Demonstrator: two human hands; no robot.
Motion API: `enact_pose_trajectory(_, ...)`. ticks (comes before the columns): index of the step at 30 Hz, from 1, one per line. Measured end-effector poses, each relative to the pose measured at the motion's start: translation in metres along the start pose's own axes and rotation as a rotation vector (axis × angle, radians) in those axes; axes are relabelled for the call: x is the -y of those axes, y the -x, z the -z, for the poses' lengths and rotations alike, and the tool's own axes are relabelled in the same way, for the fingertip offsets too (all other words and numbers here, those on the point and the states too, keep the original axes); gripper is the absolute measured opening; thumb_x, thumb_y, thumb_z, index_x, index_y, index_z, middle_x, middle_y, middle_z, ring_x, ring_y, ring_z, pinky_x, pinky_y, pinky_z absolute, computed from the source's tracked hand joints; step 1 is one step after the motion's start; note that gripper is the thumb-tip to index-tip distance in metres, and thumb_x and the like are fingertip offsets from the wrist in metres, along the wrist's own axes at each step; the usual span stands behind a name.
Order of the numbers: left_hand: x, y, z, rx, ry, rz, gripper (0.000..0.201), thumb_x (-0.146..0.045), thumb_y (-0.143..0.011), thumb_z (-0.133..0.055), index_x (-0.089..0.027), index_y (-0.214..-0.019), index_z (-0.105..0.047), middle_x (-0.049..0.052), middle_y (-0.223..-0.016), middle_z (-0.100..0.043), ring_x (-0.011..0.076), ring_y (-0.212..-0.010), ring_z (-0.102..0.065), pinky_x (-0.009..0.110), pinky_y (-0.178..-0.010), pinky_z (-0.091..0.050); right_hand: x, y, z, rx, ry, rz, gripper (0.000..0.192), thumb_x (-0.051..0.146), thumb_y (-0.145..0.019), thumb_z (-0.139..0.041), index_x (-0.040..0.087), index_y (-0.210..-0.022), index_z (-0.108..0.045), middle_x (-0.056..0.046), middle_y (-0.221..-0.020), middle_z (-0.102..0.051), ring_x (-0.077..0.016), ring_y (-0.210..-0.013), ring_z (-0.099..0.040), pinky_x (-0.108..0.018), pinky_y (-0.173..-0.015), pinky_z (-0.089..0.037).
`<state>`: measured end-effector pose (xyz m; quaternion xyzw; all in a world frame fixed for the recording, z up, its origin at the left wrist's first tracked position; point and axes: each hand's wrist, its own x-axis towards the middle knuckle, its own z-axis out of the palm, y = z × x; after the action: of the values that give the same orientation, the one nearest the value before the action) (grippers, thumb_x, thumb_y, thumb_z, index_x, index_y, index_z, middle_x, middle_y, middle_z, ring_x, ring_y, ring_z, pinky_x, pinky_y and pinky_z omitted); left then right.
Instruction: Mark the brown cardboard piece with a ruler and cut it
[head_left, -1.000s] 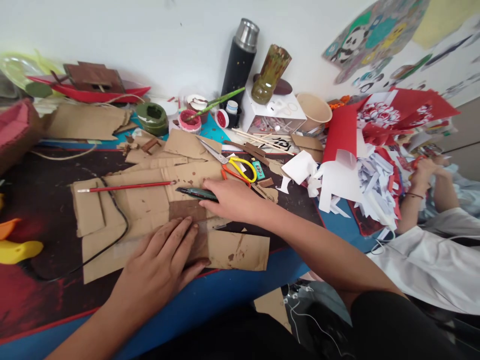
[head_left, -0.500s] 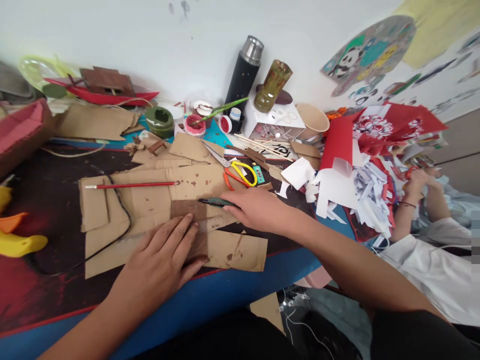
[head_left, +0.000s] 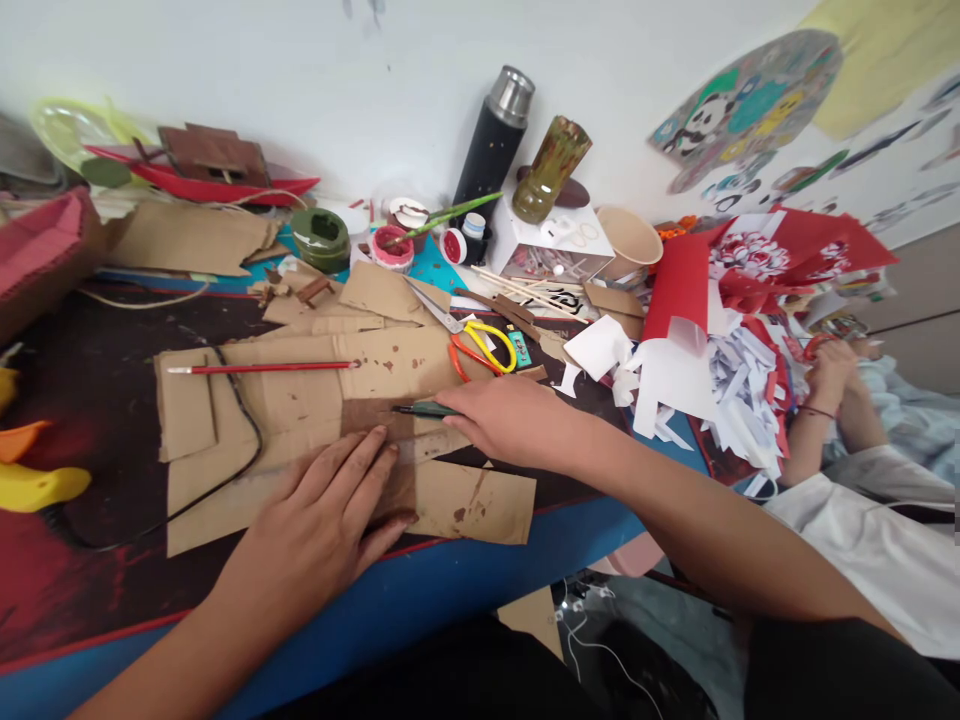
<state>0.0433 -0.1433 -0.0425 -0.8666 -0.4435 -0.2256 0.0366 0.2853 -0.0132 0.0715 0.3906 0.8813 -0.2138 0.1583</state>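
My left hand (head_left: 326, 505) lies flat, fingers stretched out, on a brown-painted piece of cardboard (head_left: 364, 413). A clear strip, perhaps a ruler, shows partly beside its fingers. My right hand (head_left: 502, 418) is closed around a dark green utility knife (head_left: 429, 409), whose tip points left over the brown piece near its upper part. Whether the blade touches the cardboard, I cannot tell. Beneath lie plain cardboard sheets (head_left: 300, 400), some with brown paint spots. Scissors (head_left: 486, 350) with yellow and orange handles rest just beyond my right hand. A red paintbrush (head_left: 285, 367) lies across the sheets.
A yellow glue gun (head_left: 45, 490) with a black cord lies at left. Behind stand a red boat model (head_left: 217, 175), open paint pots (head_left: 321, 240), a black thermos (head_left: 491, 140) and a white box (head_left: 551, 240). At right are paper scraps (head_left: 742, 385) and another person's arms (head_left: 821, 400).
My right hand has drawn the knife slightly left and toward me over the brown piece. My left hand stays pressed in place. The view has shifted a little.
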Motion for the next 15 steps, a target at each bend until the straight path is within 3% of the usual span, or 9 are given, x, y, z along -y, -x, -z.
enact_pose_trajectory(9, -0.001, 0.000, 0.000, 0.015, -0.012, 0.011, 0.055, -0.045, -0.115, -0.053, -0.006, -0.152, -0.064, 0.027, -0.156, -0.071, 0.0415, -0.130, -0.073, 0.054, -0.109, -0.050, 0.006, -0.003, 0.001, 0.033, 0.173, 0.000, 0.028, 0.032, -0.120, -0.053, 0.018, -0.132, -0.074, -0.013, -0.117, -0.084, -0.0278, -0.096, -0.078, -0.032, -0.067, -0.044)
enact_pose_trajectory(15, 0.000, 0.001, -0.002, 0.019, -0.008, 0.004, 0.057, -0.045, -0.115, -0.051, -0.003, -0.151, -0.065, 0.029, -0.155, -0.071, 0.0426, -0.130, -0.072, 0.055, -0.109, -0.050, 0.011, -0.002, 0.005, 0.067, 0.216, -0.008, 0.026, 0.024, -0.118, -0.052, 0.017, -0.135, -0.071, -0.013, -0.117, -0.083, -0.0256, -0.093, -0.078, -0.031, -0.067, -0.045)
